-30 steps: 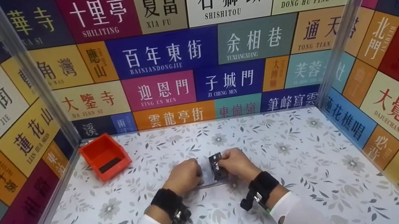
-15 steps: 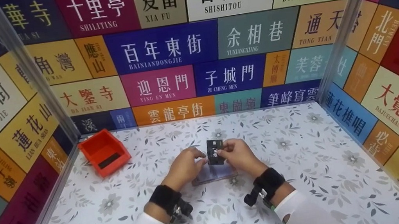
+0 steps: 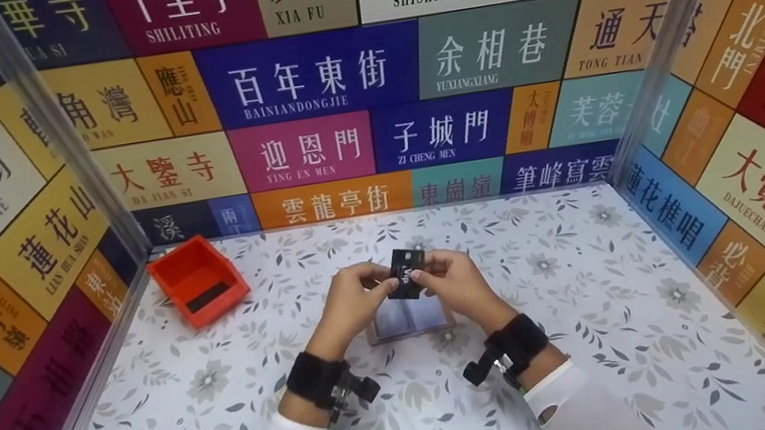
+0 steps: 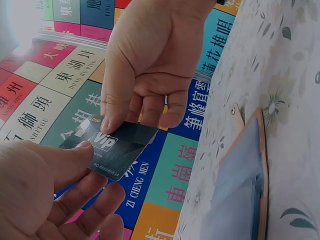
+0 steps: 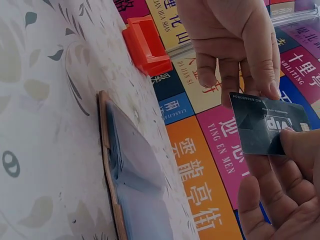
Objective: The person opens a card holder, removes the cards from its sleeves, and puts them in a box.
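A black VIP card (image 3: 402, 273) is held raised between both hands, with its chip end uppermost in the head view. The left hand (image 3: 357, 298) pinches one edge of it between thumb and fingers. From the other side the right hand (image 3: 457, 280) pinches it too, the thumb lying over the printed face. Below the hands an open card holder (image 3: 409, 317) lies on the table. In the right wrist view the holder shows clear plastic sleeves (image 5: 137, 150) and a tan cover edge. A snap strap (image 4: 236, 114) sticks out from it in the left wrist view.
An orange-red plastic bin (image 3: 189, 263) with a dark rectangular patch inside stands at the back left of the floral-patterned table (image 3: 565, 370). Printed sign walls (image 3: 308, 74) enclose the table at the back and both sides.
The card has risen off the card holder in the right hand. The left hand has come up from beside the holder and now pinches the card as well. The head view has tilted slightly.
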The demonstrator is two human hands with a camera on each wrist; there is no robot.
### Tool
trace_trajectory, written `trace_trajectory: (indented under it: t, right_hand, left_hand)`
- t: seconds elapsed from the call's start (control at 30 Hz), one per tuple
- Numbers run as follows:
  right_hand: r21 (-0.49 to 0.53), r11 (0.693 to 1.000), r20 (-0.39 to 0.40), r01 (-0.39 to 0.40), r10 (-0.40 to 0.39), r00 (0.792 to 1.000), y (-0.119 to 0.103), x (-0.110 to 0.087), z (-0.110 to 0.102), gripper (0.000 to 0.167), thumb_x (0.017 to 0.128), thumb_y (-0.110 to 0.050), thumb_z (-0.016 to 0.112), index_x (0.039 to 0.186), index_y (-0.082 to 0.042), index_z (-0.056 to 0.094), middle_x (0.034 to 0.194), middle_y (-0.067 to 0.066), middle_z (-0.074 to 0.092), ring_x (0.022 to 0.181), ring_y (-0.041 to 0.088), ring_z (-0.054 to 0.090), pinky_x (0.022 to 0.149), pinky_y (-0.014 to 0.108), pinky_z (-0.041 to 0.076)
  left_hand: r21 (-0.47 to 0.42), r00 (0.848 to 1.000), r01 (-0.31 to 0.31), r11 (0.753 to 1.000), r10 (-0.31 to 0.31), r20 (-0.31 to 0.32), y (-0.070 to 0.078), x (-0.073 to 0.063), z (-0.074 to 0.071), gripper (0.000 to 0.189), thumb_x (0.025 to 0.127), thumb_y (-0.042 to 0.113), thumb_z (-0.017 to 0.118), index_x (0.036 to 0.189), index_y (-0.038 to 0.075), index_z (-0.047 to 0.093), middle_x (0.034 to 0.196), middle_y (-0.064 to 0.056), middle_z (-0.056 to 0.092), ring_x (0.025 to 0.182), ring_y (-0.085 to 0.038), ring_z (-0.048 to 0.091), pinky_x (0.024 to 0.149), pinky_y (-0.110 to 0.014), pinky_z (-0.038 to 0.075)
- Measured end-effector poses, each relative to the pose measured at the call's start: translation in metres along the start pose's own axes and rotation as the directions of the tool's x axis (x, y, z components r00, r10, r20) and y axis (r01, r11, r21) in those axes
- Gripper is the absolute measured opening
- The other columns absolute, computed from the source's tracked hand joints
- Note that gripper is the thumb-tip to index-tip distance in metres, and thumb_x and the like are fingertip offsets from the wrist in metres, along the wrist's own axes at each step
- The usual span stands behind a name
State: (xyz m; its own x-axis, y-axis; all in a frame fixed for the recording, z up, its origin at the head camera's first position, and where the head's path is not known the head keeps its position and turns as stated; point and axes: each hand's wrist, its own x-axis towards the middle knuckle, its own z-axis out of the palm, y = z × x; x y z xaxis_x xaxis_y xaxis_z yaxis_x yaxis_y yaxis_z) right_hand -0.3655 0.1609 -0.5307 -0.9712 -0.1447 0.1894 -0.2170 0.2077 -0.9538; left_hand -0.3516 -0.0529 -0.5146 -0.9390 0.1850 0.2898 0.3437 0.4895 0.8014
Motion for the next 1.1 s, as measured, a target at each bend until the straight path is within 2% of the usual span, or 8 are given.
trace_trajectory:
  t: [0.23,0.4,0.53,0.63,0.73,0.87,0.97,1.1]
  right_hand:
    - [0.051,0.999,0.023,0.017,-0.018,1.000,0.001,-0.001,-0.002,0.022,0.087,-0.020,0.078,0.096,0.000,0.071,0.092,0.016,0.076,0.076,0.029,0.072,0.071,0.046,0.061]
    - [0.047,0.998,0.042,0.032,-0.034,0.999,0.007,-0.003,-0.002,0.025,0.088,-0.023,0.078,0.098,-0.001,0.072,0.091,0.016,0.076,0.079,0.033,0.073,0.069,0.042,0.060]
    - [0.011,0.999,0.058,0.044,-0.044,0.997,0.013,-0.003,-0.006,0.022,0.088,-0.026,0.077,0.096,-0.005,0.074,0.087,0.012,0.077,0.080,0.035,0.074,0.067,0.036,0.060]
    - [-0.093,0.994,0.069,0.052,-0.046,0.997,0.019,-0.003,-0.009,0.016,0.088,-0.025,0.077,0.095,-0.010,0.075,0.087,0.007,0.077,0.083,0.031,0.074,0.070,0.033,0.058]
    - [-0.258,0.965,0.098,0.052,-0.028,0.995,0.024,-0.003,-0.015,0.012,0.088,-0.022,0.077,0.096,-0.014,0.076,0.090,0.001,0.077,0.087,0.023,0.072,0.079,0.034,0.057]
    - [-0.447,0.893,0.163,0.049,0.028,0.986,0.029,-0.004,-0.020,0.022,0.085,-0.023,0.079,0.105,-0.014,0.077,0.102,-0.001,0.075,0.097,0.019,0.069,0.090,0.040,0.055]
    - [-0.517,0.852,0.215,0.077,0.042,0.976,0.032,-0.004,-0.020,0.031,0.083,-0.025,0.081,0.110,-0.013,0.076,0.109,0.001,0.072,0.104,0.022,0.066,0.092,0.042,0.054]
    - [-0.550,0.823,0.269,0.142,0.013,0.963,0.033,-0.004,-0.017,0.032,0.081,-0.023,0.083,0.110,-0.011,0.075,0.112,0.002,0.071,0.105,0.023,0.065,0.093,0.041,0.054]
  left_hand:
    - [-0.051,1.000,0.027,0.998,-0.027,-0.003,0.009,-0.002,-0.001,0.006,0.086,0.021,0.077,0.092,0.020,0.075,0.084,0.006,0.073,0.077,-0.014,0.065,0.073,-0.031,0.055]
    - [-0.035,0.999,0.035,0.999,-0.036,-0.007,0.011,-0.005,-0.002,0.005,0.086,0.020,0.076,0.091,0.020,0.075,0.083,0.006,0.072,0.078,-0.016,0.065,0.073,-0.030,0.054]
    - [-0.019,0.999,0.033,0.999,-0.033,-0.021,0.010,-0.006,-0.004,0.006,0.086,0.020,0.075,0.092,0.020,0.075,0.081,0.006,0.070,0.076,-0.017,0.064,0.070,-0.031,0.052]
    - [-0.020,0.999,0.034,0.999,-0.034,-0.028,0.009,-0.007,-0.006,0.006,0.086,0.020,0.075,0.093,0.019,0.075,0.081,0.005,0.070,0.075,-0.016,0.064,0.070,-0.031,0.053]
    - [-0.016,0.999,0.036,0.999,-0.037,-0.034,0.009,-0.007,-0.007,0.007,0.086,0.019,0.075,0.093,0.018,0.075,0.082,0.005,0.070,0.074,-0.014,0.063,0.069,-0.030,0.053]
    - [0.003,0.998,0.049,0.999,-0.049,-0.043,0.006,-0.006,-0.009,0.007,0.086,0.019,0.076,0.093,0.018,0.075,0.083,0.005,0.070,0.072,-0.012,0.062,0.067,-0.029,0.053]
    - [0.011,0.997,0.063,0.998,-0.063,-0.046,0.005,-0.006,-0.011,0.007,0.085,0.020,0.076,0.092,0.019,0.075,0.083,0.005,0.070,0.072,-0.012,0.062,0.066,-0.029,0.053]
    - [0.016,0.995,0.085,0.996,-0.084,-0.044,0.004,-0.006,-0.013,0.009,0.085,0.020,0.076,0.094,0.019,0.075,0.085,0.005,0.070,0.073,-0.013,0.062,0.066,-0.031,0.052]
